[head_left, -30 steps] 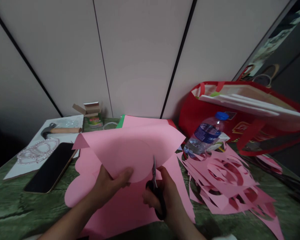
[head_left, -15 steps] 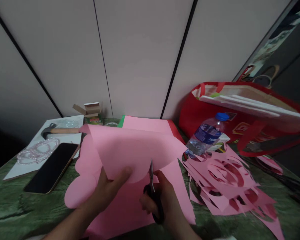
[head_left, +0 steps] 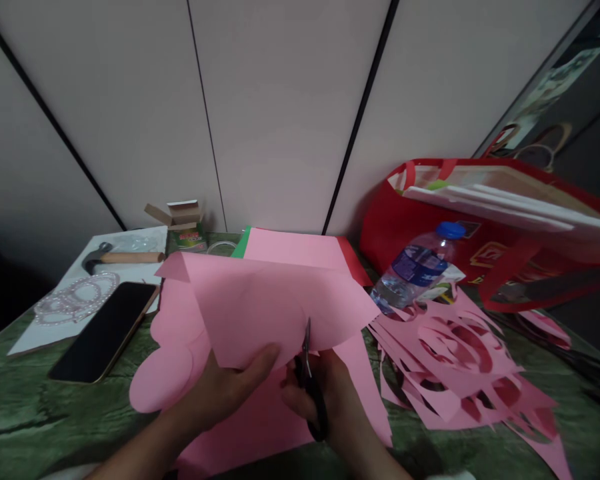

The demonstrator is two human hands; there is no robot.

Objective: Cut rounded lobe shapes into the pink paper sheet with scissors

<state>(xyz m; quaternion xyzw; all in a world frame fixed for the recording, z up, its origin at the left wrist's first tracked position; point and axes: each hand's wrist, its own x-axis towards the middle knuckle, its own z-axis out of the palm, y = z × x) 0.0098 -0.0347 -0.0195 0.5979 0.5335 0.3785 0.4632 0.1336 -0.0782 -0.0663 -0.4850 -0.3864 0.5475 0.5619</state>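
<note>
My left hand [head_left: 237, 387] grips a raised sheet of pink paper [head_left: 260, 303] by its near edge, thumb on top and the other fingers hidden beneath. My right hand [head_left: 323, 390] has its fingers through the black handles of a pair of scissors [head_left: 307, 367]. The blades point away from me and lie against the lower right part of the raised sheet. Under both hands rest more pink sheets [head_left: 260, 437]. Rounded pink cut-outs [head_left: 163, 377] lie to the left of my left hand.
Pink paper offcuts [head_left: 455, 367] are heaped at the right, beside a tilted water bottle [head_left: 415, 267] and a red bag [head_left: 430, 200]. Leftward lie a phone [head_left: 105, 333], bead strings [head_left: 77, 300] and a hammer [head_left: 125, 257]. An opened small box [head_left: 190, 230] stands near the wall.
My left hand has shifted slightly right along the sheet's near edge. The scissors have moved a little right, and their blades look closer together. The raised sheet has tilted slightly.
</note>
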